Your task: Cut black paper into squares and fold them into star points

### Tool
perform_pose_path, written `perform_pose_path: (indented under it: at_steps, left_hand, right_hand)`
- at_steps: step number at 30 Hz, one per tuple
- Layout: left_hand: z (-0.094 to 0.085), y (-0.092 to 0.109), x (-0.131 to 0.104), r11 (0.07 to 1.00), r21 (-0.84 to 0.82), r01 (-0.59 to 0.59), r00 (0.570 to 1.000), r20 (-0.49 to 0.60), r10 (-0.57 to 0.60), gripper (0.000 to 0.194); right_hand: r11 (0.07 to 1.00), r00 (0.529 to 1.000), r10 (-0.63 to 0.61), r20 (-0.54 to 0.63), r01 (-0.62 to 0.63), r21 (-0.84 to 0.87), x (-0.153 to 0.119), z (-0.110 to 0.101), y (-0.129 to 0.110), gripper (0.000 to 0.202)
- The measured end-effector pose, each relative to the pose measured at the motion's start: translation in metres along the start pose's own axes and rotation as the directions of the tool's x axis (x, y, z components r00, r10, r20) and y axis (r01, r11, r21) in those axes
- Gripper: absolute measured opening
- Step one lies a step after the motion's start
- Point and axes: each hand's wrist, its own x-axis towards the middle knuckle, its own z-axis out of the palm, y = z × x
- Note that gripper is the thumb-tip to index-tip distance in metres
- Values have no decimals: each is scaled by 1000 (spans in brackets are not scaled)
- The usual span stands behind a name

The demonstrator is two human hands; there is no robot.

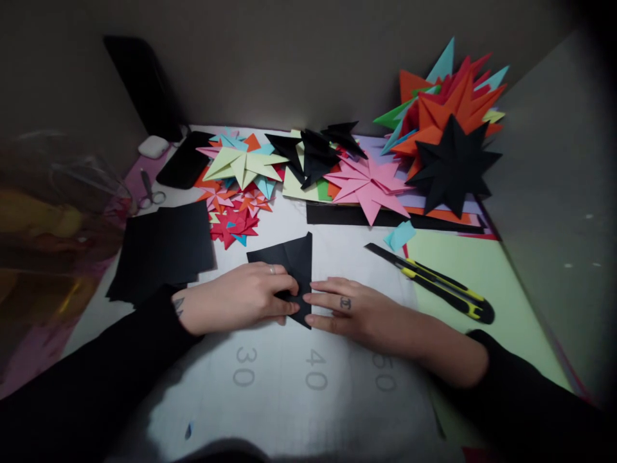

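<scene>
A black paper [299, 257] with folded edges lies on the white mat [277, 411], its straight right edge running toward me. My left hand [245, 294] rests over its left part, fingers bent and tips pressing on the paper near the middle. The paper's lower left part is hidden under that hand. From the right, my right hand [344, 307] touches the paper's right edge with its fingertips; its fingers are stretched out and slightly apart.
Black sheets [164, 251] are stacked at the left, below scissors [151, 195] and a phone [186, 161]. Folded paper stars [370, 183] line the back. A yellow-black cutter [434, 283] with blade out lies right, on pale green paper [491, 276].
</scene>
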Motion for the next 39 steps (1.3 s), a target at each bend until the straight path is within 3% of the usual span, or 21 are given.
perform_pose_path:
  at_steps: [8, 12, 14, 16, 22, 28, 39]
  left_hand:
    - [4, 0, 0, 999, -44, 26, 1000, 0, -26, 19]
    - [1, 8, 0, 998, 61, 9, 1000, 6, -10, 19]
    - [-1, 15, 0, 992, 130, -2, 1000, 4, 2, 21]
    - [-2, 24, 0, 985, 175, -3, 1000, -4, 4, 22]
    - [4, 59, -4, 950, 302, 78, 994, 45, -95, 24]
    - [15, 80, -2, 900, 407, 157, 981, 39, -189, 37]
    - [50, 97, 1, 852, 403, 335, 942, -112, -317, 45]
  right_hand:
    - [995, 998, 2, 69, -9, 103, 2, -1, -7, 33]
    - [963, 988, -10, -152, 50, 266, 0, -5, -3, 40]
    - [960, 955, 94, -280, -13, 279, 6, -11, 0, 37]
    - [963, 926, 200, -320, -125, 239, 16, -17, 4, 31]
    - [962, 962, 266, -59, -261, 78, 61, -28, 11, 34]
    - [948, 942, 315, 115, -319, 21, 86, -29, 21, 9]
    - [945, 943, 323, 84, -316, -85, 90, -23, 26, 12]
